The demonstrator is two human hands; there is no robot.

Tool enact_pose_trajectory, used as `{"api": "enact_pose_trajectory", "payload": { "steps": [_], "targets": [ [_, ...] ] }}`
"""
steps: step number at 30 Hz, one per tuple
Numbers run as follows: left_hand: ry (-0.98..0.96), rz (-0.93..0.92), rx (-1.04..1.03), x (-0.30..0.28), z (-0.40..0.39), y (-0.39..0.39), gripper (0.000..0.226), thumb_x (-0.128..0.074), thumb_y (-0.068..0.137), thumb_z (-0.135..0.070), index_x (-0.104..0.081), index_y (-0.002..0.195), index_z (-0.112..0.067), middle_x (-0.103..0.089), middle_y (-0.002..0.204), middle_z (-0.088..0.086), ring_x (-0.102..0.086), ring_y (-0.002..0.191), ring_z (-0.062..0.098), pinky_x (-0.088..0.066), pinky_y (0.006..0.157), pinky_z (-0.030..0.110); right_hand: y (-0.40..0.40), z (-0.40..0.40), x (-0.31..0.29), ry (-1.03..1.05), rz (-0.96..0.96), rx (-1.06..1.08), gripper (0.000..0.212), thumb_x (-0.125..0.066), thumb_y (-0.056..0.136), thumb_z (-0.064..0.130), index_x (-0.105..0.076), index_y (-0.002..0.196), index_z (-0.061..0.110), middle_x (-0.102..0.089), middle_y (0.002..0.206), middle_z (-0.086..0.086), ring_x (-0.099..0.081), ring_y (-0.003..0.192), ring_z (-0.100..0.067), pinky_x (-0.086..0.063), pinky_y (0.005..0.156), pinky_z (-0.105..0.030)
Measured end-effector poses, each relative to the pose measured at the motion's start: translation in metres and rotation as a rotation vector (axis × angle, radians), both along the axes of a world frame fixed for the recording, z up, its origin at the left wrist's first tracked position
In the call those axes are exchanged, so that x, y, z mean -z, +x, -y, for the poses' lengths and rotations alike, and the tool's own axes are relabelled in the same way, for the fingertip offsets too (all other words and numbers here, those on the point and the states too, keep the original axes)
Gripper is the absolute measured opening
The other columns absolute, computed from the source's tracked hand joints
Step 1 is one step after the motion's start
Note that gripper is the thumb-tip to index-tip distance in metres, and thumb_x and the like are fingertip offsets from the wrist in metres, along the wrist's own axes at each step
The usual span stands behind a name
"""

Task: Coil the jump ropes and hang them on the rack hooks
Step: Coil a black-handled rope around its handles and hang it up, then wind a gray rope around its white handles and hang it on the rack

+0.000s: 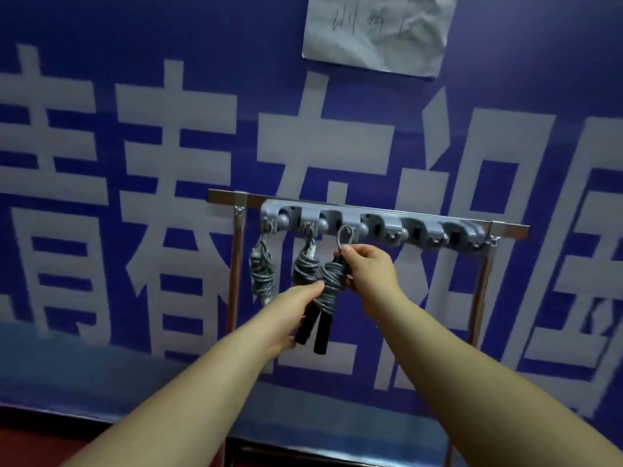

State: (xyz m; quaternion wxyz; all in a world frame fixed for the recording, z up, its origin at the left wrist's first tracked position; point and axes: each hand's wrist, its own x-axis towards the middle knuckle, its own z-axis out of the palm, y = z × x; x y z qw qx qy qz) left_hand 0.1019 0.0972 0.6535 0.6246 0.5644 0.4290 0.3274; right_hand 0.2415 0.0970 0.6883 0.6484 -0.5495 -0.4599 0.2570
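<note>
Third coiled jump rope (332, 281) is almost up. Right hand (365, 264) pinches its top just under the small loop (345, 235), which sits right below the grey hook rack (371, 220). Left hand (303, 299) grips the bundle above the black handles (312, 328). Two coiled ropes (261, 267) already hang to the left. Risk imo: that loop looks tiny, so it could miss the hook and the coil drops. It could also bump the neighbouring rope loose, or unravel if the left hand lets go early.
</note>
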Motion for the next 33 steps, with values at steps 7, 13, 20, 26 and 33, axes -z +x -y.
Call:
{"api": "enact_pose_trajectory", "payload": {
  "steps": [7,13,20,26,33],
  "targets": [
    [0.03,-0.011,0.024,-0.002,-0.02,0.023,0.038,-0.056,0.088,-0.051,-0.057,0.119,-0.029,-0.061,0.116,-0.002,-0.056,0.11,0.021,-0.045,0.099,0.047,0.03,-0.033,-0.002,-0.085,0.05,0.073,0.027,-0.055,0.095,0.025,-0.061,0.075,0.008,-0.05,0.071,-0.012,-0.046,0.067,-0.022,-0.042,0.061,-0.034],
    [0.099,-0.04,0.005,0.029,-0.012,0.022,0.042,-0.049,0.095,-0.041,-0.046,0.133,-0.023,-0.053,0.125,0.002,-0.049,0.12,0.022,-0.037,0.097,0.036,0.024,-0.015,0.052,-0.158,0.059,0.026,0.044,-0.047,0.095,0.046,-0.056,0.113,0.006,-0.064,0.103,-0.014,-0.06,0.091,-0.019,-0.053,0.083,-0.044],
    [0.276,-0.136,-0.14,0.151,0.004,0.004,0.036,-0.055,0.093,-0.034,-0.057,0.125,-0.018,-0.058,0.115,-0.007,-0.051,0.106,0.007,-0.036,0.081,0.01,0.017,0.022,0.214,-0.415,-0.009,-0.084,0.065,-0.05,0.094,0.049,-0.028,0.147,0.019,-0.043,0.135,0.001,-0.05,0.124,-0.024,-0.042,0.105,-0.047],
    [0.062,-0.21,-0.182,0.345,0.072,-0.01,0.032,-0.052,0.096,-0.017,-0.055,0.125,-0.005,-0.057,0.115,0.002,-0.049,0.102,0.004,-0.034,0.07,-0.006,0.003,0.094,0.412,-0.74,-0.086,-0.157,0.022,-0.059,0.094,0.031,-0.056,0.109,0.014,-0.057,0.089,0.0,-0.056,0.069,-0.01,-0.045,0.062,-0.025],
    [-0.297,-0.44,-0.036,0.505,0.143,-0.009,0.039,-0.055,0.088,-0.048,-0.06,0.117,-0.022,-0.059,0.109,-0.008,-0.053,0.105,0.009,-0.036,0.091,0.021,0.005,0.177,0.57,-1.047,-0.19,-0.136,0.016,-0.056,0.096,0.025,-0.058,0.101,0.01,-0.061,0.092,-0.004,-0.058,0.076,-0.012,-0.045,0.069,-0.026]
  ]
}}
